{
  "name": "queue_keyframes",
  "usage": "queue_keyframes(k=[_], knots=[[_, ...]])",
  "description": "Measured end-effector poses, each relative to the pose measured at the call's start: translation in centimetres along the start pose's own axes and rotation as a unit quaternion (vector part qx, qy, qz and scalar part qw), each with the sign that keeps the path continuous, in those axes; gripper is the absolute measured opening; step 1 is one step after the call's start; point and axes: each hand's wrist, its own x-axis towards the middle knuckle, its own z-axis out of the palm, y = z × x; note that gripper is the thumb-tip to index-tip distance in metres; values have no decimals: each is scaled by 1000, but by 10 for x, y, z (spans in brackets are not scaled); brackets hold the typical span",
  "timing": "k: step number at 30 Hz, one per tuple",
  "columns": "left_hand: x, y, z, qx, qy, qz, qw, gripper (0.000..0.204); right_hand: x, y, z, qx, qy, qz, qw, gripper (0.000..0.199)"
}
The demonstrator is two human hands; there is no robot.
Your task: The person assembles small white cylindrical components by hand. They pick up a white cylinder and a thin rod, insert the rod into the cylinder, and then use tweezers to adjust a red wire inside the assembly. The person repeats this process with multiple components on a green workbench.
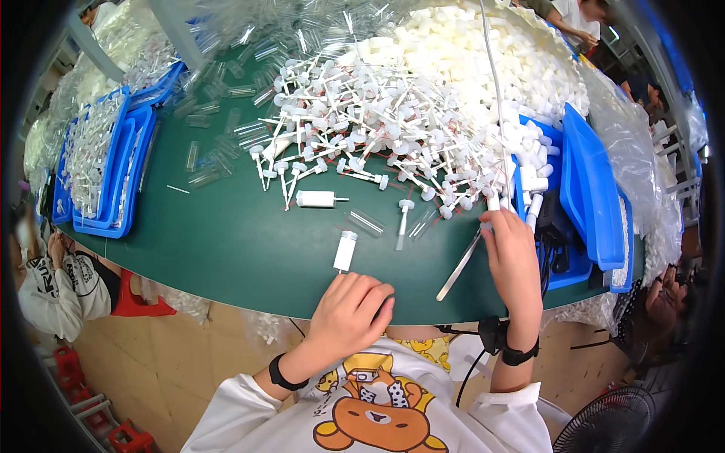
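Observation:
My left hand [351, 309] rests at the table's near edge, loosely bent, thumb apart from the fingers, apparently holding nothing. Just beyond its fingertips lies a white cylinder [345, 252] with a translucent cap and a thin stem. My right hand [512, 245] is closed at the right, its fingertips on a small whitish plastic piece [485, 226], partly hidden. Beside it are metal tweezers [458, 268], their far end reaching the thumb. Another white cylinder [316, 198] lies farther off. Between them are a clear tube [365, 222] and a capped stem piece [404, 224].
Capped stem pieces [370, 113] form a heap on the green table [226, 253], with white cylinders [453, 45] piled behind. Clear tubes [219, 162] lie scattered left. Blue trays [593, 196] stand right, others [113, 211] left. A white cable [495, 75] hangs down near the heap.

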Motion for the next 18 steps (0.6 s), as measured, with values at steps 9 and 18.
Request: queue_keyframes(k=[9, 18], knots=[[1, 2, 2, 7, 7, -7, 1000, 18, 5, 11, 7, -17, 5, 6, 1000, 9], [5, 20, 1, -166, -26, -139, 976, 15, -7, 6, -10, 115, 42, 9, 992, 16]])
